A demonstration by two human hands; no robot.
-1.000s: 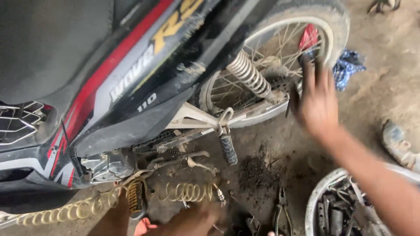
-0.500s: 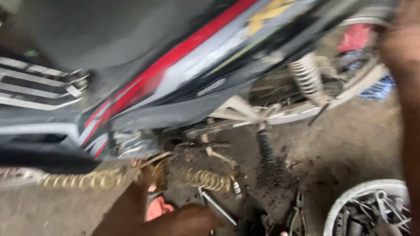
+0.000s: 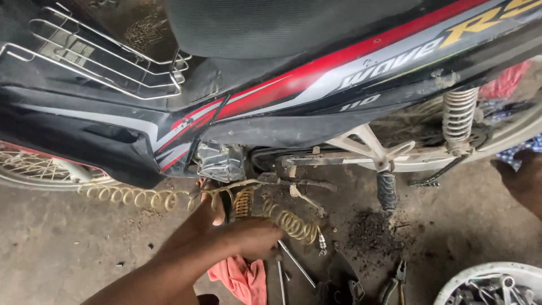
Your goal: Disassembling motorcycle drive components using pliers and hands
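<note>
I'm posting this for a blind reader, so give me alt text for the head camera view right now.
A person's left hand reaches under a black and red motorcycle on a dirty concrete floor, beside a coiled yellowish hose. The right hand sits at the frame's right edge near the rear shock spring. A pink rag, pliers and a white bowl of tools lie nearby.

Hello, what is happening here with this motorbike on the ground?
A person crouches beside a black and red motorbike on a dirty concrete floor. The left hand reaches under the engine, by the footpeg and a coiled yellow air hose. The right hand is at the frame's edge near the rear wheel. A pink rag, metal rods and pliers lie below.
</note>
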